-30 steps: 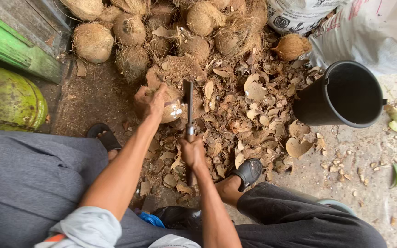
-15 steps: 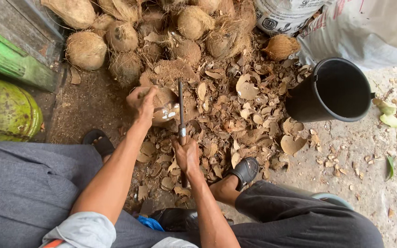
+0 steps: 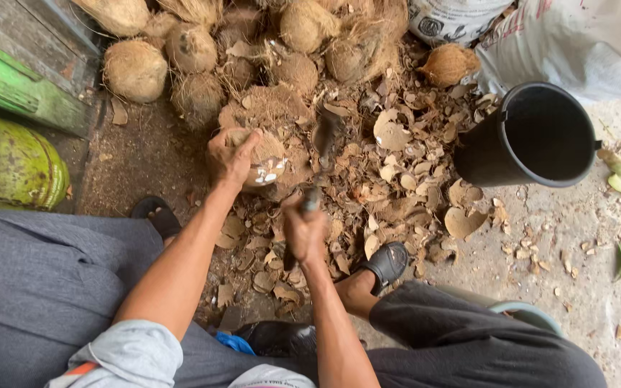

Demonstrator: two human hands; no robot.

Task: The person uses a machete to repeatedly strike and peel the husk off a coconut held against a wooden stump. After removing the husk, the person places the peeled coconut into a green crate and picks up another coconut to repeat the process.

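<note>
**Coconut steadied on the ground, blade raised beside it**

While the left hand [image 3: 230,156] cups a brown coconut [image 3: 261,159] from its left side, fingers curled over the top, the nut rests on the dirt ground [image 3: 145,162] amid a spread of broken shell pieces [image 3: 397,179]. White flecks show on the nut's near face, where the husk is chipped. Just right of it, the right hand [image 3: 305,231] is closed tight around the handle of a heavy knife [image 3: 323,144]; the blade points away from the person and is blurred, so whether its edge touches the coconut cannot be told, though it seems to stand just clear.

Beyond the nut, towards the far edge of the ground, lies a heap of husked coconuts [image 3: 195,50]. A black bucket [image 3: 533,136] stands well to the right of the shell litter, near a white sack [image 3: 583,43]. At the left edge sit a green plank [image 3: 16,93] and a rounded green container [image 3: 8,165]. Two dark sandals show, one under the left forearm [image 3: 154,213] and one right of the right wrist [image 3: 386,262].
</note>
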